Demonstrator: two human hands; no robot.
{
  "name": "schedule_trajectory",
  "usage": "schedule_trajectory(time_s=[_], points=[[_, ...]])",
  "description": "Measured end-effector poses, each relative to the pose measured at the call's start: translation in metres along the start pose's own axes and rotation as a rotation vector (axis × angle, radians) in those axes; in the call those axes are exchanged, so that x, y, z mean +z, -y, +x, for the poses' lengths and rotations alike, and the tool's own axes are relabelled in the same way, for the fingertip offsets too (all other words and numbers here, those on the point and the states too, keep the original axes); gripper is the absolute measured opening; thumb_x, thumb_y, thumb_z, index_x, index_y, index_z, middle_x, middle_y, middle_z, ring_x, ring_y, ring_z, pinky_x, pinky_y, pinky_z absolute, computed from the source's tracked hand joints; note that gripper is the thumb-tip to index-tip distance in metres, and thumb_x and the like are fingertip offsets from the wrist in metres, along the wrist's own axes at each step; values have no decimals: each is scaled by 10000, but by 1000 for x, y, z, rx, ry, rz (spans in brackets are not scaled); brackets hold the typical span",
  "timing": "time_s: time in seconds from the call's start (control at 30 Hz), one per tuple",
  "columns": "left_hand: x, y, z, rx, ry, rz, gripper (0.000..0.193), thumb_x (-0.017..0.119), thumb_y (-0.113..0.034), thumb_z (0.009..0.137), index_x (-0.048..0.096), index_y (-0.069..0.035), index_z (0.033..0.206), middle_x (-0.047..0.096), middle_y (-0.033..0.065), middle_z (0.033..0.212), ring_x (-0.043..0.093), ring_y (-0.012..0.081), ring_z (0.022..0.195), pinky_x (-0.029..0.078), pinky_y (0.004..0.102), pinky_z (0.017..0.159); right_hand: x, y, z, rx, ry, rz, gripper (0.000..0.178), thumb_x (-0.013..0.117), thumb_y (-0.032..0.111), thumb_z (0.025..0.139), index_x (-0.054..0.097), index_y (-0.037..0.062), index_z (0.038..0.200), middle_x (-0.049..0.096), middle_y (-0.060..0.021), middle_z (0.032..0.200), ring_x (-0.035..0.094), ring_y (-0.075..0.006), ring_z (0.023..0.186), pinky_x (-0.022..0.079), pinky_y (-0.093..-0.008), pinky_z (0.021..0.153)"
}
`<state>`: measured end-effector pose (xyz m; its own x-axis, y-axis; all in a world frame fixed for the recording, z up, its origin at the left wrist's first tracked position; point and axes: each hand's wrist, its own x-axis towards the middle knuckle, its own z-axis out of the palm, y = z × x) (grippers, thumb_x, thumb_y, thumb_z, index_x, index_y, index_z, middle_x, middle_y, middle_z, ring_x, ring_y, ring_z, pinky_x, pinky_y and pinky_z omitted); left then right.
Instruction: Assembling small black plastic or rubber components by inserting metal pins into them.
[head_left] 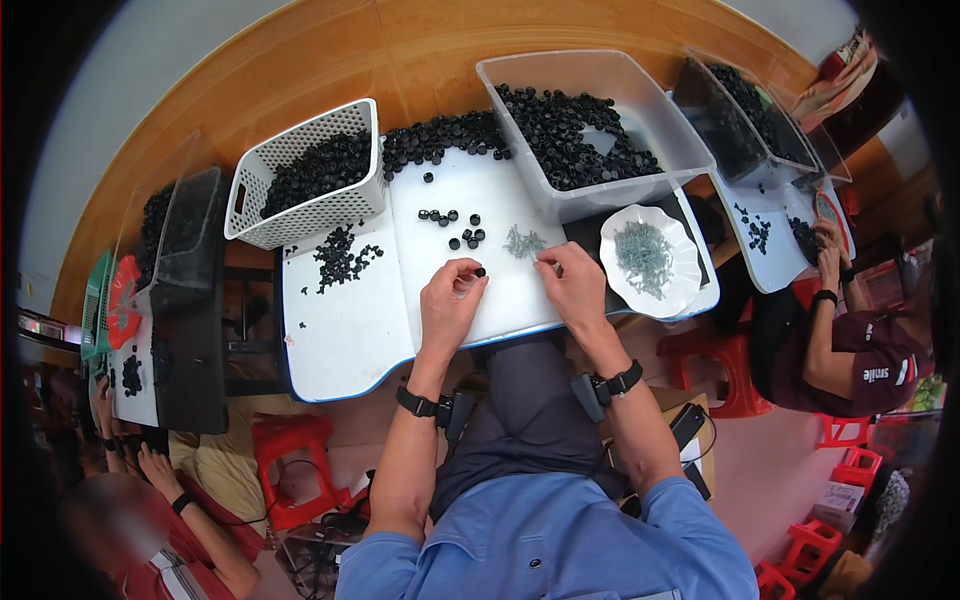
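My left hand (450, 305) pinches a small round black cap (480, 272) between thumb and fingers, just above the white table (350, 335). My right hand (577, 288) is closed in a pinch beside a little heap of thin clear pieces (523, 242); what its fingertips hold, if anything, is too small to make out. Beyond my left hand lie several loose black caps (440, 217). To the right of my right hand stands a white scalloped plate (684, 235) with many more clear pieces (643, 262) in it.
At the back left a white perforated basket (300, 228) holds black parts; small black pieces (342, 258) lie before it. A clear plastic bin (610, 198) full of caps stands at the back right. Co-workers sit on both sides, near red stools (715, 370).
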<state>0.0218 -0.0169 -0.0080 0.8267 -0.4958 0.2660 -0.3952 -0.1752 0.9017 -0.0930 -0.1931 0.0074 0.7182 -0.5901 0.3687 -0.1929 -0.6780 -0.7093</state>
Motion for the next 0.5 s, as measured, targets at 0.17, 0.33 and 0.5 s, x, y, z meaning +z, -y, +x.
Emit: schedule_trajectory(time_s=[0.17,0.33,0.5], points=[[0,-3,-1,3,42,-49,216,787,-39,872,717,-18,1075,764,63,917,676,112,786,549,261,745,9,1,3,-23,13,-180,109,768,166,851,752,83,919,700,-90,932,707,-323,783,558,-434,690],[-2,-3,-1,24,43,-46,218,801,-52,850,717,-21,1049,743,73,917,686,152,789,554,288,743,11,3,7,-36,26,-259,85,754,153,854,750,86,907,697,-92,935,704,-338,789,556,-446,684],[-3,-6,1,78,32,-9,215,804,-58,831,718,-25,1026,721,90,922,691,201,794,559,318,741,7,10,1,-61,-16,-196,93,740,140,866,736,60,913,721,-106,903,713,-310,752,561,-409,663]])
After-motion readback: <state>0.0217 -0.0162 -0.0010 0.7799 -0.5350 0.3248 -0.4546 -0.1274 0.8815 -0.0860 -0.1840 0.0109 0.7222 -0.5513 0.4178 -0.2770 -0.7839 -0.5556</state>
